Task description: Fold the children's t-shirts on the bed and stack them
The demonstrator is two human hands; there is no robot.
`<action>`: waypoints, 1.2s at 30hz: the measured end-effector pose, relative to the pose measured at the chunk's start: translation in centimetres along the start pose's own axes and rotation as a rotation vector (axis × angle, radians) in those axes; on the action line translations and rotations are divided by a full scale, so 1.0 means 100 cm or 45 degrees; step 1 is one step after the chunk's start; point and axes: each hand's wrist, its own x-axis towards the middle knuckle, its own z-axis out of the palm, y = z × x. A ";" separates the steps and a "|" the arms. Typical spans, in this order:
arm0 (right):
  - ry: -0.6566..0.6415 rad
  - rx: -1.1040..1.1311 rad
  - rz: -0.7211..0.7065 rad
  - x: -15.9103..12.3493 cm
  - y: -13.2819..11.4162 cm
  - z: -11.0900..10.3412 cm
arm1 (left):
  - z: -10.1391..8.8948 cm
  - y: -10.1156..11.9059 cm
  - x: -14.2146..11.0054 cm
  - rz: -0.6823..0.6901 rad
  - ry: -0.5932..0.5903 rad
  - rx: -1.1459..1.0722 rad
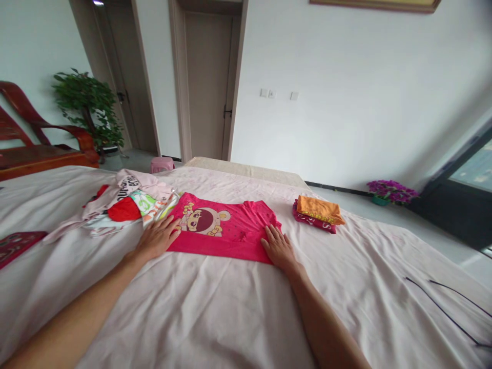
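Observation:
A bright pink T-shirt [238, 220] with a cartoon girl print lies spread sideways on the cloth-covered surface [207, 307]. My left hand [158, 237] rests on its left edge, fingers stretched out and palm down. On the right edge lies my right hand [280, 247], also flat with fingers extended. Neither hand grips the fabric. Left of the shirt is a loose heap of clothes [128, 197] in pale pink, white, red and green. To the right sits a small folded stack, with an orange garment [319, 209] on top of a dark red one [315, 224].
A red flat item [19, 247] lies at the left edge. Thin black cords [442, 310] cross the cloth at the right. Beyond the surface stand a pink stool [162, 164], a wooden chair [42, 133], a green plant [86, 105] and purple flowers [392, 190].

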 end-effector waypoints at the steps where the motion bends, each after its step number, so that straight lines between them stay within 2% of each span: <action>1: 0.000 0.006 0.004 0.000 0.000 0.001 | 0.000 0.001 0.000 -0.002 -0.008 0.020; 10: 0.053 0.047 0.048 0.000 0.003 0.007 | -0.004 0.006 0.002 -0.040 -0.048 0.045; 19: 0.037 0.056 0.081 0.000 0.000 0.005 | -0.008 0.012 -0.001 -0.037 -0.033 0.090; 23: 0.037 0.054 0.103 0.000 -0.001 0.004 | -0.005 0.008 0.000 -0.053 -0.049 0.089; 29: -0.030 0.001 0.176 0.004 -0.003 0.003 | 0.005 0.001 0.005 -0.045 -0.058 0.123; 36: -0.094 -0.019 0.236 0.005 -0.005 0.002 | -0.003 0.007 0.002 -0.041 -0.097 0.177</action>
